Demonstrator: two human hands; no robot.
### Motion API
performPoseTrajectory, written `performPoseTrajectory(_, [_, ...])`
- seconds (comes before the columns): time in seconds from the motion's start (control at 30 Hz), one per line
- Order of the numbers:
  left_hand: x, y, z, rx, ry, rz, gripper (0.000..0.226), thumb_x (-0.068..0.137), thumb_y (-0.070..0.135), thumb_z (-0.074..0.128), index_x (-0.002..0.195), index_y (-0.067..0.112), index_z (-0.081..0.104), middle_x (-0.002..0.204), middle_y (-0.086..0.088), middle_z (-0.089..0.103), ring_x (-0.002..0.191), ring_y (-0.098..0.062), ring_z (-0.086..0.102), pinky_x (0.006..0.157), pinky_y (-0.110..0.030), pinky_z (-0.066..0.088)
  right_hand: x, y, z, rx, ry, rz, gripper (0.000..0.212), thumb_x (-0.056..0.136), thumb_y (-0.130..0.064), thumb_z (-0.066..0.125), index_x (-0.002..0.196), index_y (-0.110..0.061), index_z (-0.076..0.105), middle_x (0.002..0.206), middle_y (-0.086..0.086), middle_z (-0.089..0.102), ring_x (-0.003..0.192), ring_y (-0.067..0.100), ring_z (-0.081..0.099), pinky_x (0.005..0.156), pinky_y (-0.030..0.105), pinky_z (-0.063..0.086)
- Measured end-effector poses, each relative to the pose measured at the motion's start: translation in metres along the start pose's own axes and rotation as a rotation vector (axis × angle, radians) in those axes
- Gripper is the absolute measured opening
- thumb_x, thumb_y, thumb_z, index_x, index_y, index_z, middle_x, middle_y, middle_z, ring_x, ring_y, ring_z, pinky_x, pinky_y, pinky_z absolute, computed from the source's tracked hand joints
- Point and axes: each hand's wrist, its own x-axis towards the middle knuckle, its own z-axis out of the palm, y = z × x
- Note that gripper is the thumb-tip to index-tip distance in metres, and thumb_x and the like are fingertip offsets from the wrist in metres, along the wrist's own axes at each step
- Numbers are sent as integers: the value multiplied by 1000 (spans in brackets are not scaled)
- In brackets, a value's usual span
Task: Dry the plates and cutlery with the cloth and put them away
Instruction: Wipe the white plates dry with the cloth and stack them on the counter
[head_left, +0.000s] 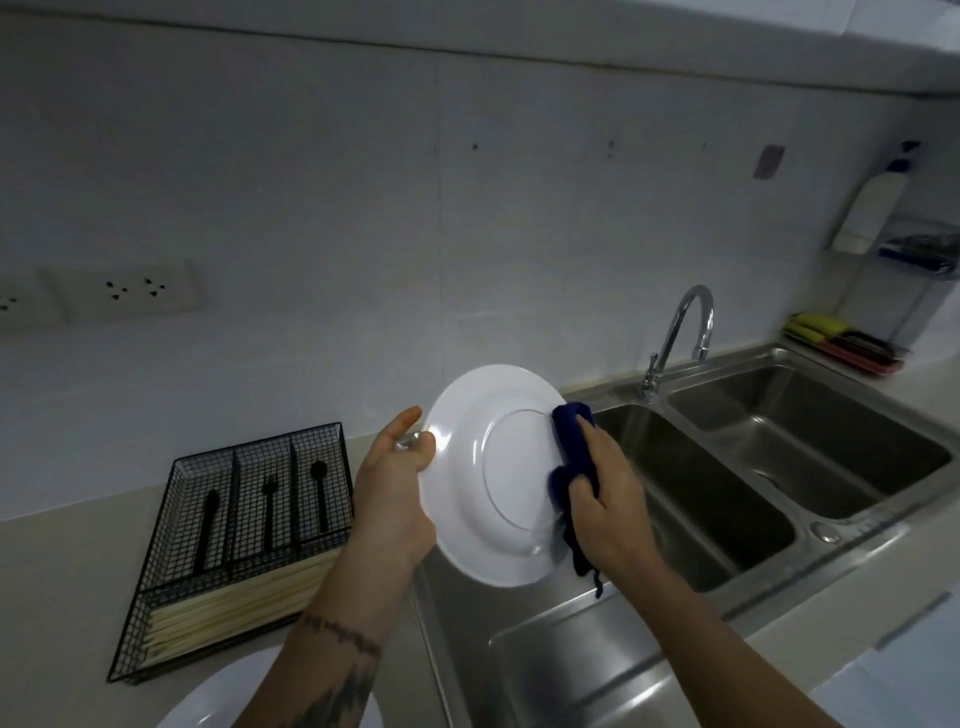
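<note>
Over the steel sink (727, 525) at the centre of the frame, a person holds a white plate (493, 473) on edge, its underside facing the viewer. The left hand (395, 483) grips the plate's left rim, thumb curled over the edge, while the right hand (602, 488) clutches a dark blue cloth (574, 447) pressed against the plate's right side. To dry it well, the cloth probably ought to sweep around the raised foot ring, where water tends to linger, then the rim, with the left hand turning the plate so no patch is missed; a firm hold matters, as a wet plate could slip into the basin. At lower left a black wire tray (171, 603) sits on the counter, holding a knife, fork and spoon in separate sections and pale chopsticks (228, 597) in front. Another plate's edge (208, 691) shows at the bottom.
</note>
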Motion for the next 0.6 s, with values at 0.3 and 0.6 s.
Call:
performPoseTrajectory(0.3, [-1, -18, 32, -175, -15, -163, 34, 100, 3, 46, 129, 18, 57, 125, -15, 62, 100, -33, 64, 75, -43, 55, -63, -4, 48, -182, 19, -282, 68, 88, -11, 41, 152, -28, 22, 161, -9, 11, 148, 19, 10, 114, 56, 24])
performPoseTrajectory(0.6, [-7, -2, 29, -253, -235, -146, 41, 101, 12, 48, 141, 21, 50, 124, -14, 67, 100, -27, 69, 65, -35, 60, -2, -51, 33, -323, 7, -402, 59, 83, -18, 35, 141, -20, 45, 153, 5, 33, 141, 30, 27, 114, 52, 25])
